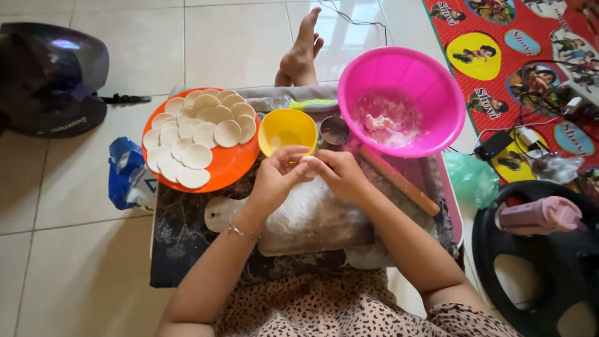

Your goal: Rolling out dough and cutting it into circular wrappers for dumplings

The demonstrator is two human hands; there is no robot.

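Note:
My left hand [277,178] and my right hand [340,173] meet above a floured wooden board [312,221]. Together they pinch a small white piece of dough [308,163], mostly hidden by the fingers. Just beyond the hands stands a small yellow bowl [287,130]. An orange plate [221,163] to the left carries several thin round dough discs [197,156]. A pink bowl [402,100] at the right holds bits of dough and flour. A wooden rolling pin [399,181] lies beside my right hand.
A round metal cutter [334,130] sits between the yellow and pink bowls. A dark helmet [50,78] lies on the tiled floor at left, with a blue bag [125,171] nearby. A red patterned mat [518,68], cables, a green bag [471,178] and a black wheel [543,262] crowd the right.

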